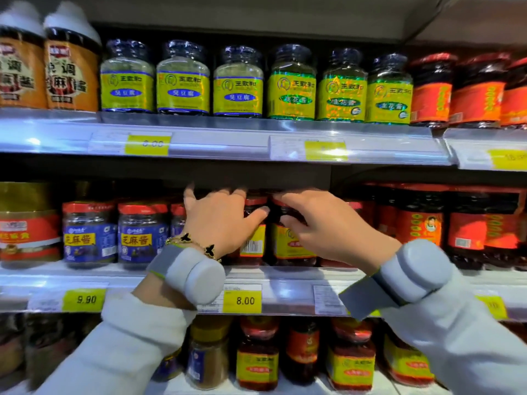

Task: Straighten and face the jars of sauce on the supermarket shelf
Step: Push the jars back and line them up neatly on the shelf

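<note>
I see both hands raised to the middle shelf (285, 276), palms facing away from me. My left hand (219, 220) has the fingers spread, curled around one red-lidded jar (253, 238), thumb across its front. My right hand (322, 223) closes its fingers on the neighbour jar (288, 243), just beside the first. Both jars stand upright at the shelf's front.
</note>
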Demonstrator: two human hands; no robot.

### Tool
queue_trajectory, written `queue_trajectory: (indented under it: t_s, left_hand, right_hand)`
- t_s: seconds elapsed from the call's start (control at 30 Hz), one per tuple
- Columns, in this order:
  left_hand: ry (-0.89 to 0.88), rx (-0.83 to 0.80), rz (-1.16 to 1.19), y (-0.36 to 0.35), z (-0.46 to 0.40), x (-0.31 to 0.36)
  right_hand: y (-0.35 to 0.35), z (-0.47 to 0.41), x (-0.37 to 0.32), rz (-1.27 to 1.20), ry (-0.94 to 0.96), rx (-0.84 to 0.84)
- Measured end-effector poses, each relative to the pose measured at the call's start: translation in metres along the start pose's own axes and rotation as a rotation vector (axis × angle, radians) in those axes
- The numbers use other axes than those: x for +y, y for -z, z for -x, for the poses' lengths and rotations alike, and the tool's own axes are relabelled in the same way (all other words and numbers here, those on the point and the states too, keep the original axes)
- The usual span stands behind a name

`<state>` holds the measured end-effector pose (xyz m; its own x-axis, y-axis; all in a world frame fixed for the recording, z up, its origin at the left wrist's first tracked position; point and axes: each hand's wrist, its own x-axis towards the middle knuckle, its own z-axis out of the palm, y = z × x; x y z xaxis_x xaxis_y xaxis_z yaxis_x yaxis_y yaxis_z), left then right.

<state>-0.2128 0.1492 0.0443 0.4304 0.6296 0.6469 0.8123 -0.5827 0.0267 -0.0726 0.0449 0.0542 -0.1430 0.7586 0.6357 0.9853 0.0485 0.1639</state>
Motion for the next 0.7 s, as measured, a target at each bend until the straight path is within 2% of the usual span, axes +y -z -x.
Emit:
queue_trajectory:
  t_s: [0.1, 0.3, 0.5, 0.7]
  left_hand:
    - [0.065, -0.004, -0.047, -0.004, -0.001, 0.005]
    - [0.177, 0.0, 0.035, -0.004, -0.01, 0.013]
    - [0.193, 0.202, 0.171, -0.01, -0.003, 0.015]
    - [0.196, 0.265, 0.331, -0.009, 0.006, 0.015]
  right_hand:
    - [-0.008, -0.002, -0.003, 0.009, 0.022, 0.047]
    - [-0.016, -0.003, -0.006, 0.022, -0.022, 0.115]
    - [-0.018, -0.006, -0.008, -0.014, -0.079, 0.146]
    - [-0.022, -0.002, -0.009, -0.053, -0.087, 0.175]
